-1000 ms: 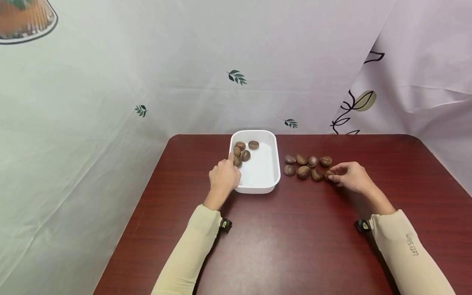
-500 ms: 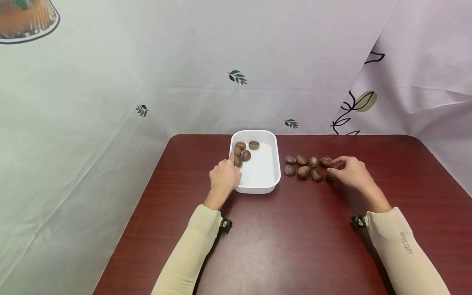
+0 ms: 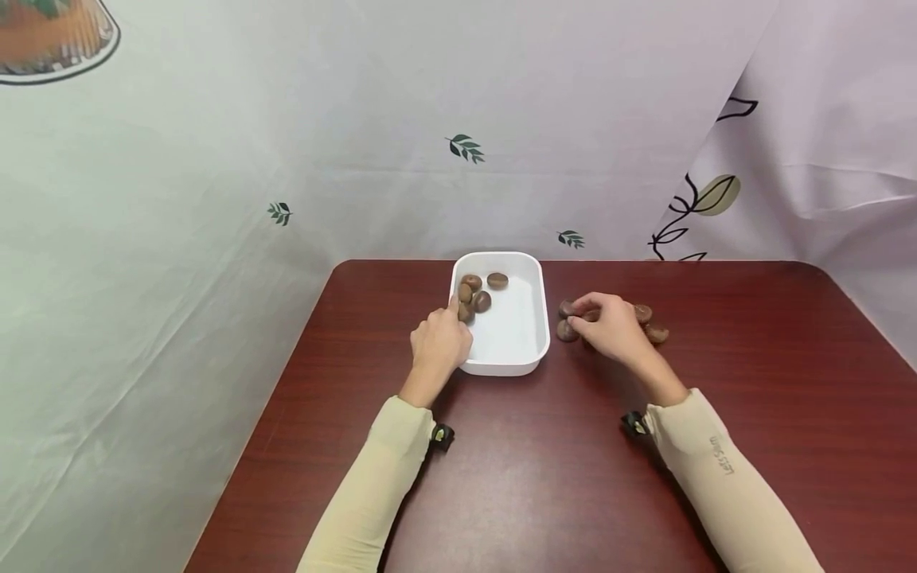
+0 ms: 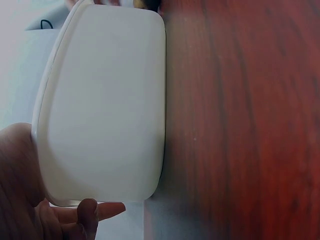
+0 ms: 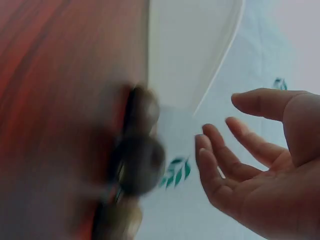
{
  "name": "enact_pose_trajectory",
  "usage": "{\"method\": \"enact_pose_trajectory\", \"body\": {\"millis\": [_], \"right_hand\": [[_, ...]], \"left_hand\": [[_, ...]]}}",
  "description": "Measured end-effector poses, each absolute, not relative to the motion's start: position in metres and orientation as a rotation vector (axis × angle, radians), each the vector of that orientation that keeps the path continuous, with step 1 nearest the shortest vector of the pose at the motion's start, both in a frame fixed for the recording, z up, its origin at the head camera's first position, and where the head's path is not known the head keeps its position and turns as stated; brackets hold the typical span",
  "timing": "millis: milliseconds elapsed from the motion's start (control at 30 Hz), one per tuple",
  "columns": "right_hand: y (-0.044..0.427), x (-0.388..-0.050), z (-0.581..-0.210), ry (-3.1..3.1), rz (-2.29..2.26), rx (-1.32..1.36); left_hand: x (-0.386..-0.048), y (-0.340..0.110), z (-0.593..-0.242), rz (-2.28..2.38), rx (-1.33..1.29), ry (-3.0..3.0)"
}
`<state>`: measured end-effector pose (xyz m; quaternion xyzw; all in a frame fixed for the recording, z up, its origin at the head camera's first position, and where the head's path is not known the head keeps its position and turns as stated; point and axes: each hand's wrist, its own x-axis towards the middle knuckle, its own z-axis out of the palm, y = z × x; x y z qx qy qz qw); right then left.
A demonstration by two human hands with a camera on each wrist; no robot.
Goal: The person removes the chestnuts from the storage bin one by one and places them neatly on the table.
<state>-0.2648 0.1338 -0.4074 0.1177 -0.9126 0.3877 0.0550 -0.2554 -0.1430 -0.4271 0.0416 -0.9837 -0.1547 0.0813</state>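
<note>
Dark red table [image 3: 537, 469]. White tray [image 3: 505, 369] near table's twelve-o'clock edge. Left hand [image 3: 439, 338] clasps tray's eight-o'clock side; right hand [image 3: 613, 325] has thumb and fingers apart. Table chestnuts [image 3: 567, 331]: two at fingertips' nine o'clock, contact unclear; others partly under hand. Tray chestnuts [image 3: 482, 301]: five, left hand's one-to-two o'clock.

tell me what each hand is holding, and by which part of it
The left hand holds the white tray by its near left corner; the right hand holds nothing.
</note>
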Motion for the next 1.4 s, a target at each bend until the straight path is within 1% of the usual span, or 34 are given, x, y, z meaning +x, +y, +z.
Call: {"method": "enact_pose_trajectory", "body": {"millis": [200, 367, 600, 867, 1133, 1400], "right_hand": [[0.092, -0.269, -0.401, -2.715, 1.307, 0.427], [0.061, -0.274, -0.406, -2.686, 1.401, 0.474], [0.036, -0.285, -0.414, -2.695, 1.451, 0.564], [0.012, -0.298, -0.426, -2.696, 1.635, 0.535], [0.0, -0.306, -0.432, -2.731, 1.552, 0.571], [-0.008, -0.314, -0.434, -2.792, 1.312, 0.748]], "left_hand": [[-0.254, -0.143, -0.425, -0.47, 0.13, -2.94], [-0.252, -0.143, -0.425, -0.473, 0.129, -2.931], [-0.253, -0.144, -0.426, -0.475, 0.126, -2.934], [-0.252, -0.144, -0.428, -0.483, 0.119, -2.924], [-0.252, -0.142, -0.425, -0.481, 0.106, -2.923], [-0.253, -0.142, -0.424, -0.482, 0.096, -2.927]]}}
